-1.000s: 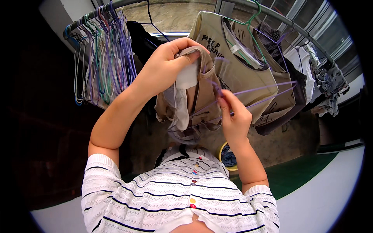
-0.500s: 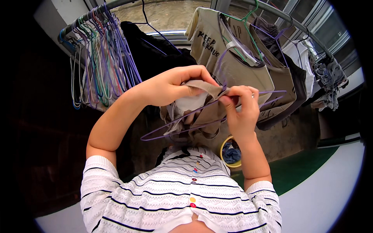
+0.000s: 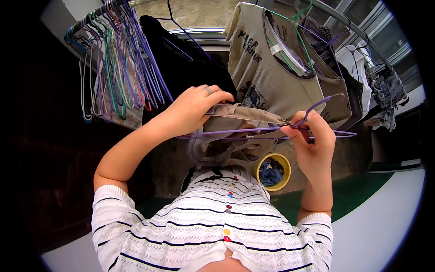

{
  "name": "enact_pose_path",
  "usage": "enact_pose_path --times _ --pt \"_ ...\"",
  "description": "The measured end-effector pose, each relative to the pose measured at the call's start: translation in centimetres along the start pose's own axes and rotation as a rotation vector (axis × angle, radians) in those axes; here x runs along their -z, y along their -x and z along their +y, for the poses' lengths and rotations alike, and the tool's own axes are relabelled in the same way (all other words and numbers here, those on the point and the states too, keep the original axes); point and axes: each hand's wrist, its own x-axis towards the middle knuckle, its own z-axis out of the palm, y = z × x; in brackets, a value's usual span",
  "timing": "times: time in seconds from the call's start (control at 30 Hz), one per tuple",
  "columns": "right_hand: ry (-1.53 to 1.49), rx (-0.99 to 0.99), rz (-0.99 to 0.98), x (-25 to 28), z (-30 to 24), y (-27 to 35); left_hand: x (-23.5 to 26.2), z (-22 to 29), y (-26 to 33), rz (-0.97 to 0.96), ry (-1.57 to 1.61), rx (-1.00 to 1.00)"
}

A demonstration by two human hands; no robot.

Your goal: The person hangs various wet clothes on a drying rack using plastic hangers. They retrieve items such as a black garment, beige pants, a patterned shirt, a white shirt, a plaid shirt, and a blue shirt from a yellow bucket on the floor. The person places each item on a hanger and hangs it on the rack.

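Observation:
A pair of beige trousers or shorts (image 3: 253,113) with belt loops hangs from my hands in front of my chest, its waistband drawn out flat. My left hand (image 3: 192,109) is closed on the left end of that waistband, fingertips partly hidden. At the other end, my right hand (image 3: 315,140) pinches the waistband together with the neck of a purple hanger (image 3: 235,132). The hanger's hook points up and to the right, free of any rail. Its long bar runs level along the garment, with both ends sticking out sideways. The garment's lower part bunches below, in shadow.
Several coloured hangers (image 3: 113,68) crowd the rail at the far left. Beside them hangs a black garment (image 3: 186,63), then a beige printed shirt (image 3: 247,43) on a green hanger (image 3: 297,27). More clothes fill the right rail. A yellow bucket (image 3: 287,172) holding dark clothes stands on the floor.
My hands have moved apart, stretching the waistband between them. The right hand has shifted right and lower, and the hanger's hook now leans right. The hanger's bar has become more level.

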Motion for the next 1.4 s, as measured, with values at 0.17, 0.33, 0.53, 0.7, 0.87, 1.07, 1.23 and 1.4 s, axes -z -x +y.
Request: enact_pose_path --times 0.17,0.33,0.53,0.7,0.87,1.07,1.23,1.4 --pt "0.232 0.010 0.030 0.6 1.5 0.6 -0.4 -0.6 3.1 -0.037 0.024 0.208" --pt "0.257 0.004 0.093 0.2 2.6 1.1 0.7 2.1 3.5 -0.144 0.272 0.099" --pt "0.034 -0.012 0.229 1.8 2.0 0.5 1.1 2.9 1.4 0.107 0.044 0.009" --pt "-0.075 0.162 0.484 4.4 0.2 -3.0 3.3 4.2 -1.4 0.167 0.201 -0.204" --pt "0.550 0.453 0.665 3.9 0.5 -5.6 4.5 5.4 -2.6 0.452 0.338 -0.059" --pt "0.179 0.219 0.369 -8.7 1.1 4.9 4.5 5.9 -2.3 0.654 0.565 0.059" --pt "0.131 0.054 0.313 -12.0 5.9 5.4 6.3 6.5 -0.8 0.563 0.429 0.009" --pt "-0.051 -0.058 0.290 -5.0 7.2 6.2 8.4 3.9 3.6 0.583 0.374 0.051"
